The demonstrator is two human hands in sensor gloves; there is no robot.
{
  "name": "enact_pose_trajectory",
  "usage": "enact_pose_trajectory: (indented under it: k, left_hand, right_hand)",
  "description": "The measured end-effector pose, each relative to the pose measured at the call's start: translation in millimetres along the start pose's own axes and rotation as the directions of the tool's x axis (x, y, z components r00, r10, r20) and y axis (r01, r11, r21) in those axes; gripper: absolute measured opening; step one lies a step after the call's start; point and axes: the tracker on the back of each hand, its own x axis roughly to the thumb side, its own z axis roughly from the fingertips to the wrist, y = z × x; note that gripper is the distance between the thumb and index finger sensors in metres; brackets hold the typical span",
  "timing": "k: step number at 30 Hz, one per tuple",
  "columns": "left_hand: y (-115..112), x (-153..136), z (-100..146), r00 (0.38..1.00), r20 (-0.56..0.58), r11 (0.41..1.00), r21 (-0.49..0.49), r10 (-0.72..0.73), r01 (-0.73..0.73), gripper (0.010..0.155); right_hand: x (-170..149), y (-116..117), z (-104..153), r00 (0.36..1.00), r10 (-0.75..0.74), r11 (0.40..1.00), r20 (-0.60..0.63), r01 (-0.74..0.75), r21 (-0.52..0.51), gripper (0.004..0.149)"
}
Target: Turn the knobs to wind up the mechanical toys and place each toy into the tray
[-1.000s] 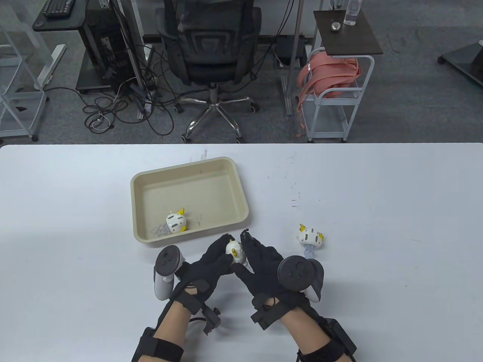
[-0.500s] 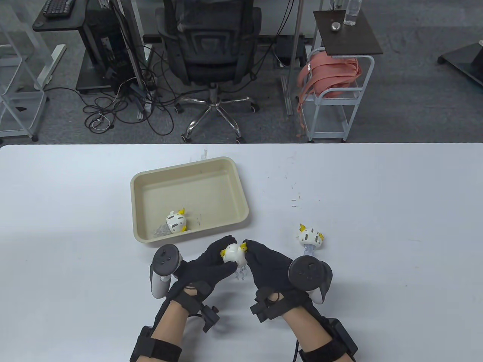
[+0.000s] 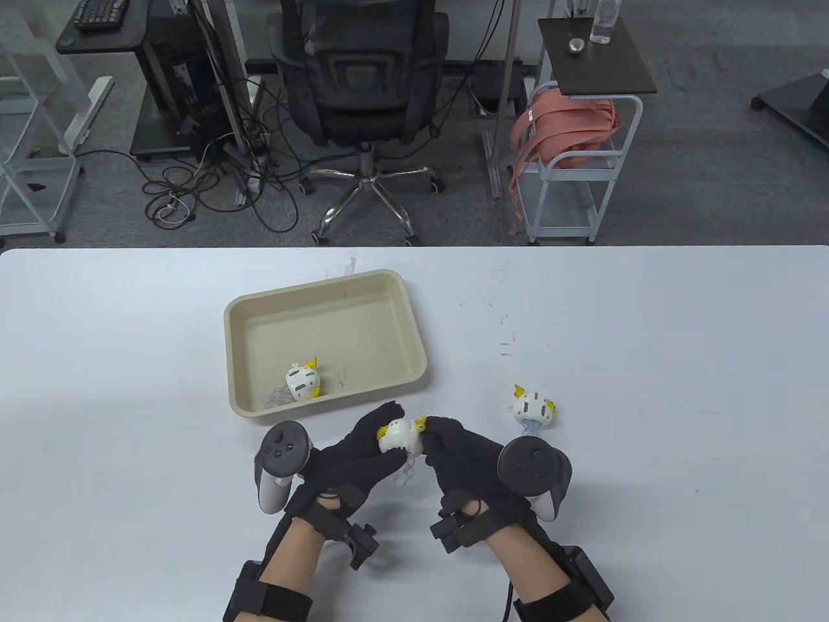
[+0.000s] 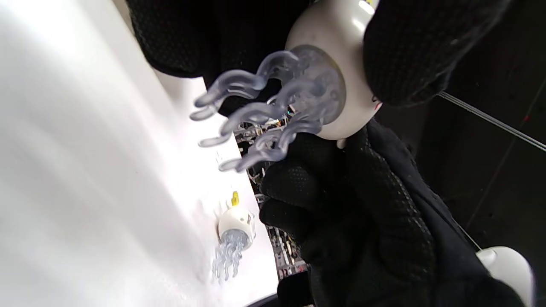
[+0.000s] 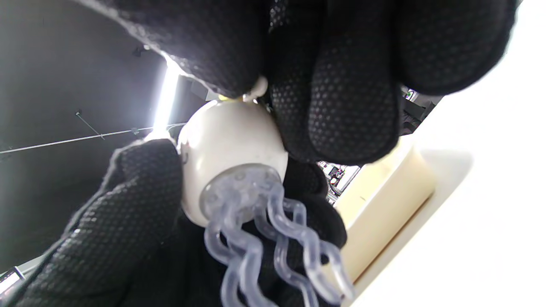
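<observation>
Both hands on toy (image 3: 399,435): L hand (image 3: 353,460) grips body, R hand (image 3: 460,457) pinches knob (image 5: 257,88); keep body still, twist knob only.

Beyond the white worktop (image 3: 647,337) stand a black office chair (image 3: 363,84), a white cart (image 3: 570,175) draped with pink straps (image 3: 563,129), possibly a bag, and tangled floor cables (image 3: 214,181).

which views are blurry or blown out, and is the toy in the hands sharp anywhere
Table view: evenly lit and sharp. Left wrist view: table overexposed and smeared, but the held toy with its clear tentacles is crisp. Right wrist view: a ceiling light flares; toy sharp, tray soft.
</observation>
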Motion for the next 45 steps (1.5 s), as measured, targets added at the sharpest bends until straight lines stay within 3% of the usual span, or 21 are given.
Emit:
enact_pose_trajectory:
  k: [7,14,21,23,27,33,40,45]
  left_hand:
    - [2.3,-4.3,0.7,0.999,-0.025,0.999,0.022,0.047,-0.047,0.074]
    - [2.6,-7.7,0.7,0.988,-0.044,0.989,0.011,0.15,-0.149,0.074]
    - [0.2,-10.7,-0.6,0.982,-0.052,0.983,-0.026,0.18,-0.181,0.075]
    - [-1.4,-9.0,-0.9,0.983,-0.044,0.983,-0.04,0.179,-0.181,0.074]
    - [-3.2,-4.5,-2.1,0.995,-0.013,0.993,-0.058,0.102,-0.102,0.073]
    - [-4.7,1.5,-3.7,1.0,0.02,0.996,-0.09,0.012,-0.011,0.073]
    - [-4.8,1.8,-3.9,0.999,0.036,0.996,-0.084,-0.039,0.042,0.072]
    - [-4.2,3.7,-3.2,0.995,0.043,0.994,-0.067,-0.088,0.091,0.072]
  right_hand:
    - [6.8,7.5,1.7,0.991,0.122,0.991,0.063,-0.125,0.047,0.048]
    - [19.9,14.0,5.6,0.922,0.321,0.945,0.218,-0.327,-0.013,0.047]
    - [22.4,11.9,8.1,0.875,0.396,0.917,0.277,-0.391,-0.076,0.046]
    - [20.4,9.7,6.4,0.911,0.339,0.941,0.236,-0.334,-0.061,0.045]
    - [6.3,3.1,1.9,0.989,0.143,0.99,0.04,-0.143,-0.01,0.044]
    - [-17.3,-0.4,-0.9,0.974,-0.112,0.99,-0.196,0.125,0.057,0.044]
    - [-25.7,-0.2,-2.7,0.948,-0.162,0.978,-0.273,0.192,0.085,0.044]
    - [-24.1,-0.5,-2.1,0.957,-0.138,0.983,-0.255,0.164,0.086,0.045]
